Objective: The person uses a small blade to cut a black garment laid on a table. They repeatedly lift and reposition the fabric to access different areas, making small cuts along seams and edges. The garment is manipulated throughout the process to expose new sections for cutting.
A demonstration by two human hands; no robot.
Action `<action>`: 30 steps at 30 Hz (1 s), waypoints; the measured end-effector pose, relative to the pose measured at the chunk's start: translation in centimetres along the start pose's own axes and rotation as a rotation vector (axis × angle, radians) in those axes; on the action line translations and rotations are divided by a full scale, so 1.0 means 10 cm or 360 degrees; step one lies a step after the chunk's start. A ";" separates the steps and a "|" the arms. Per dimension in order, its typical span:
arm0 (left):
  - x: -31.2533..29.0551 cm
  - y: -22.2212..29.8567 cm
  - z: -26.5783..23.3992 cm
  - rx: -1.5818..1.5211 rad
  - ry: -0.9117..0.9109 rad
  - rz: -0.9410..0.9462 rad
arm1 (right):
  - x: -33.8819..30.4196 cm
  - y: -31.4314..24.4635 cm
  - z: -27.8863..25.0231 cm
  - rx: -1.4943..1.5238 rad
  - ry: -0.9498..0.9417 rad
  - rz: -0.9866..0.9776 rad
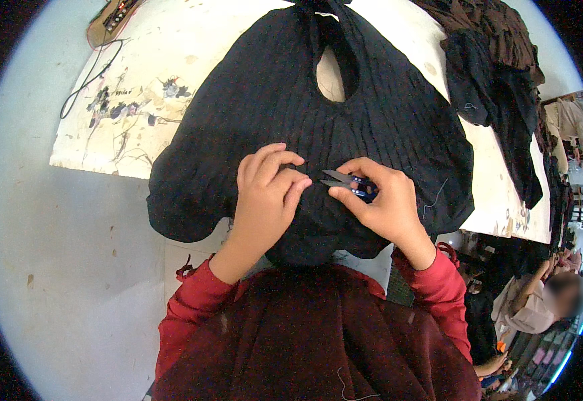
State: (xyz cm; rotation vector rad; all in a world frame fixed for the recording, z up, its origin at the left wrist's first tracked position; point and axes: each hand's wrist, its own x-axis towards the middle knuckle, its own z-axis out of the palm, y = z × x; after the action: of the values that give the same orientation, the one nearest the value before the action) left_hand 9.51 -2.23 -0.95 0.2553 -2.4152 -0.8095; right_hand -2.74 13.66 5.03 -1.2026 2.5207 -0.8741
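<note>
A black pleated garment (251,100) lies spread over the table in front of me, with an oval opening near its top. In my right hand (388,200) I hold small blue-handled thread snips (351,184), their blades apart and pointing left over the cloth. My left hand (268,190) is closed in a pinch just left of the blade tips. What its thumb and finger hold, if anything, is too small to make out. A loose pale thread (436,200) lies on the garment right of my right hand.
The pale table (151,73) bears thread scraps (114,110) at its left. A power strip (111,23) with a black cord sits at the far left. Brown and black cloth (492,73) is heaped at the right. Another person (528,304) sits at the lower right.
</note>
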 end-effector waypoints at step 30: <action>-0.11 0.24 -0.02 0.0198 0.0016 -0.0074 | -0.04 0.21 0.34 0.0684 0.0273 0.0088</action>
State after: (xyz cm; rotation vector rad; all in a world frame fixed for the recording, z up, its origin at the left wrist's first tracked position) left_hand 10.51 -0.05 0.08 0.3639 -2.4617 -0.6773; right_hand -2.35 13.55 1.07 -0.9489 2.3005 -1.4641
